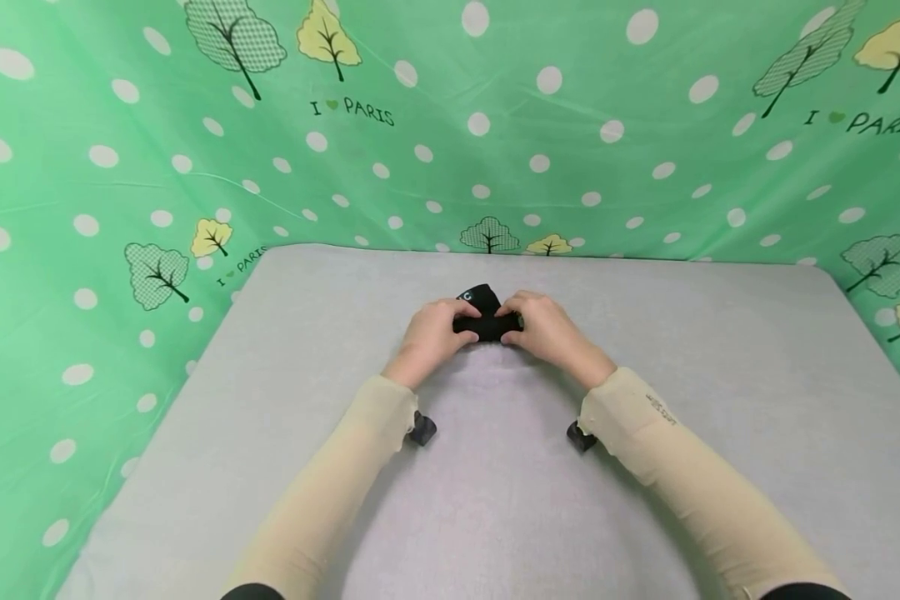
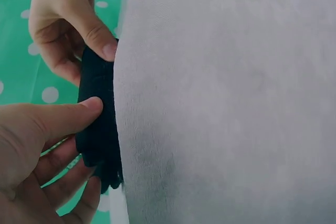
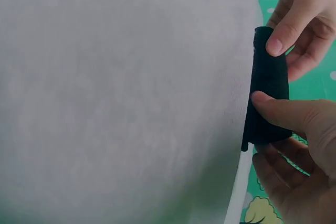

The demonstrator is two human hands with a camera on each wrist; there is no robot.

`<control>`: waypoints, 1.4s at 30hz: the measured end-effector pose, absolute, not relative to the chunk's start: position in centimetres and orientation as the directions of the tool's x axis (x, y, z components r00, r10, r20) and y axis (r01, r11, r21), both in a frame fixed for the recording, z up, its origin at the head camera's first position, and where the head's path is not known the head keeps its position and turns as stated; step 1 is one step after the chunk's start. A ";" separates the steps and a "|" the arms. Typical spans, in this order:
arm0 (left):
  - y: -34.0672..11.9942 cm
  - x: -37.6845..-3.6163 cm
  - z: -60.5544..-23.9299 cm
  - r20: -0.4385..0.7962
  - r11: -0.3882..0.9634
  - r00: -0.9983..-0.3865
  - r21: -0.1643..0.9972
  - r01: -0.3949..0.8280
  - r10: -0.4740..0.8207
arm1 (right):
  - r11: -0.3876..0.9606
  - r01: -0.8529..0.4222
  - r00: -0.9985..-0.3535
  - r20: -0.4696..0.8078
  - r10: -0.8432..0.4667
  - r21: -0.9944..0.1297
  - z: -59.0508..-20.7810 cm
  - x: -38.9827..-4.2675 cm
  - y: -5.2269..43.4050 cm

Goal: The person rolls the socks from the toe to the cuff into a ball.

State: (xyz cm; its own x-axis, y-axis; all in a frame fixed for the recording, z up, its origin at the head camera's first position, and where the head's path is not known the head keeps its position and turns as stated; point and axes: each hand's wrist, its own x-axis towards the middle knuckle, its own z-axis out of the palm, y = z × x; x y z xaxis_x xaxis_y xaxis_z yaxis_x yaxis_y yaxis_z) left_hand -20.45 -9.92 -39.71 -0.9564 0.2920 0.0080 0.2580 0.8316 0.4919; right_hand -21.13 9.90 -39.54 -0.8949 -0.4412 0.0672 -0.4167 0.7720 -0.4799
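Observation:
Both hands hold a rolled black fabric piece, seemingly a sock (image 1: 487,328), low over the far middle of the table. A loose flap of it with pale lettering (image 1: 480,297) sticks out behind the roll. My left hand (image 1: 432,332) pinches the left end, thumb on the near side and fingers behind. The right hand (image 1: 544,328) grips the other end the same way. In the left wrist view the dark roll (image 2: 97,90) shows uneven layered edges at its lower end. The right wrist view shows the roll (image 3: 270,77) with both thumbs pressed on it.
A pale grey cloth covers the table (image 1: 495,500). Behind and to the sides hangs a green dotted curtain (image 1: 607,192) with tree prints, meeting the table's far edge just beyond the hands. Small black devices (image 1: 422,429) sit at both wrists, by the cream sleeves (image 1: 330,483).

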 end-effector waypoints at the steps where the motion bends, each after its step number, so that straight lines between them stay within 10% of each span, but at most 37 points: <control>1: -10.0 -20.5 -39.7 0.005 0.824 -0.955 0.504 0.258 0.296 | 0.767 -0.404 -0.899 0.064 -0.432 -0.498 -39.6 -21.1 9.9; 29: -12.3 -18.5 -39.6 -0.005 0.667 -0.968 0.725 0.171 0.253 | 0.596 -0.129 -0.940 -0.094 -0.328 -0.793 -39.5 -19.2 10.9; 42: -12.0 -19.2 -39.5 -0.019 0.759 -0.984 0.639 0.125 0.179 | 0.616 -0.307 -0.924 0.071 -0.377 -0.725 -39.3 -18.9 10.5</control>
State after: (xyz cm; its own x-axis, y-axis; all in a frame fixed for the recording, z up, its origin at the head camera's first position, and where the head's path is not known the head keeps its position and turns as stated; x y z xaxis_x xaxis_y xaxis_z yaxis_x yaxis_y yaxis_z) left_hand -19.22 -12.02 -39.52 -0.9837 0.1790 -0.0195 0.1255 0.7591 0.6387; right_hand -18.92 10.52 -39.28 -0.9236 -0.3767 0.0709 -0.3071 0.6162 -0.7253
